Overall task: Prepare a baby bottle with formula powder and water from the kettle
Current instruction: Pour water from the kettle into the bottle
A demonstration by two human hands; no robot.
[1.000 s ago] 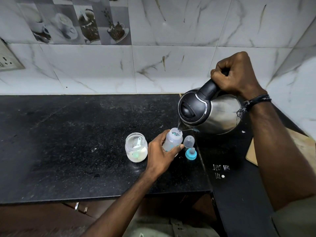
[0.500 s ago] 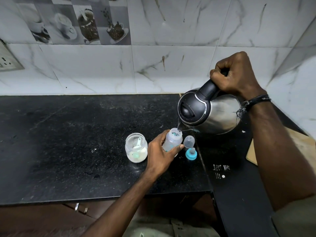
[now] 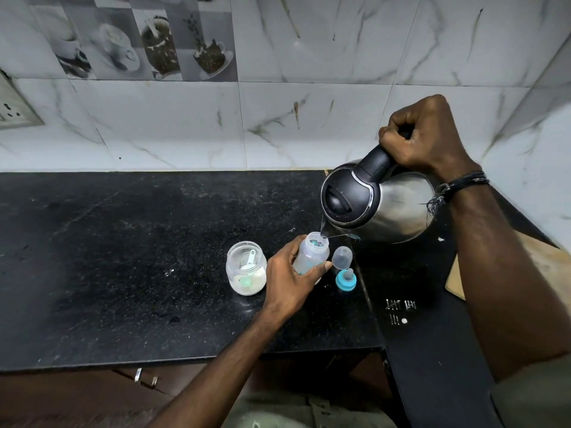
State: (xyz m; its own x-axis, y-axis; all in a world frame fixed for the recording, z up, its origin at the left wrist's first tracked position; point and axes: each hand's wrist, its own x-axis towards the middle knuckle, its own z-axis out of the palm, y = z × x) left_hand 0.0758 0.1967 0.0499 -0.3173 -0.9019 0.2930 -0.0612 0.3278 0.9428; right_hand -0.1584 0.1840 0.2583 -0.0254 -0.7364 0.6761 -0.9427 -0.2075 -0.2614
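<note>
A home kitchen: a black speckled stone counter (image 3: 123,257) runs along a wall of white marble-look tiles (image 3: 309,118), with a printed band of coffee-cup tiles (image 3: 148,41) above and left of both hands. A wall socket (image 3: 12,109) sits at the far left. A steel electric kettle (image 3: 380,205) hangs tilted from the right hand (image 3: 429,140), a wooden board (image 3: 543,267) beyond that forearm. Below the left hand (image 3: 293,279), a metal cabinet handle (image 3: 146,378) shows under the counter's edge.
</note>
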